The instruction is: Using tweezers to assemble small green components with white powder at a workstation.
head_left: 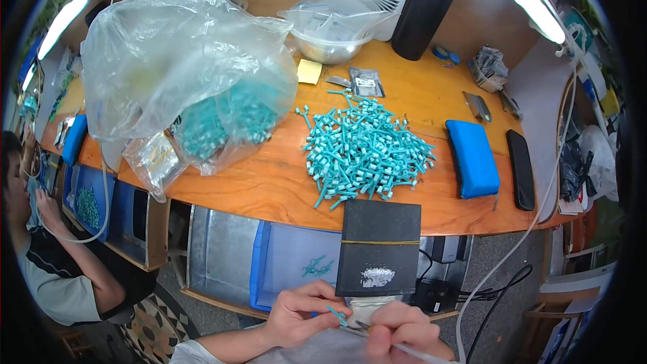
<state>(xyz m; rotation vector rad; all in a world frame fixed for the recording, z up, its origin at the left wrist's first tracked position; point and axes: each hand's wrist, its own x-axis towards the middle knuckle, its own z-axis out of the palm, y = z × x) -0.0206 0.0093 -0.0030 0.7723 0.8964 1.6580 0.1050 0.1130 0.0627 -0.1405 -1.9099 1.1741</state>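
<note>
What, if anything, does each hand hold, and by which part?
The left hand pinches a small teal plastic part at one end between its fingertips. The right hand grips a thin pen-like tool near its tip.

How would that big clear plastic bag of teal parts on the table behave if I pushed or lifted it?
The clear plastic bag looks thin and crumpled, so it would likely be floppy and slippery. Its teal parts lie slumped low at one side, so they would probably shift and sag when lifted. A push would likely dent the puffed upper part before the load slides.
</note>
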